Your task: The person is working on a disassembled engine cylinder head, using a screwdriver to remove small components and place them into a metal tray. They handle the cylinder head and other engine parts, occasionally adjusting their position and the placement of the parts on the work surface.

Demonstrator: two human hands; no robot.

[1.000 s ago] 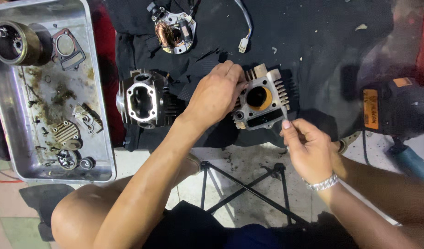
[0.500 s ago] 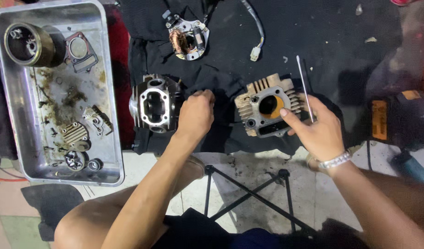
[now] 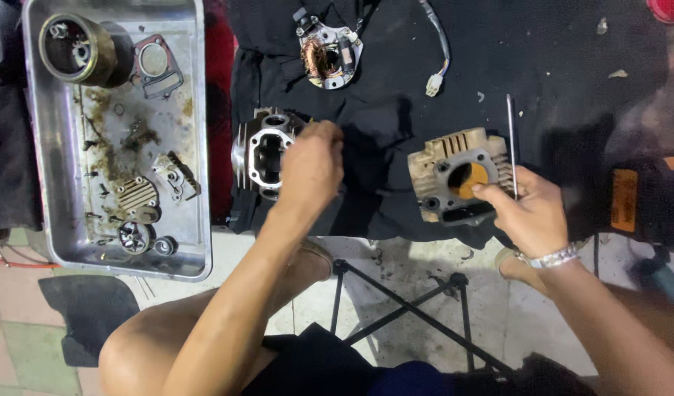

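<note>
Mid-teardown: left hand (image 3: 308,165) fingers closed on the engine head (image 3: 267,154) at 9 o'clock, right hand (image 3: 524,209) pinching a long stud (image 3: 511,143) beside the finned cylinder (image 3: 458,183); next move likely needs careful alignment.

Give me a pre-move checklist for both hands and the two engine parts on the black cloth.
1. Left hand on the cylinder head: ok, fingers rest at its right edge.
2. Right hand on the finned cylinder block: ok, fingertips touch its right side.
3. Thin metal rod: ok, pinched in the right hand, upright beside the block.
4. Both parts seated on the black cloth: ok, lying flat and apart from each other.
5. Block bore free of debris: cannot tell, only an orange surface shows inside.
6. Loose small parts contained: ok, they lie in the metal tray at the left.
</note>
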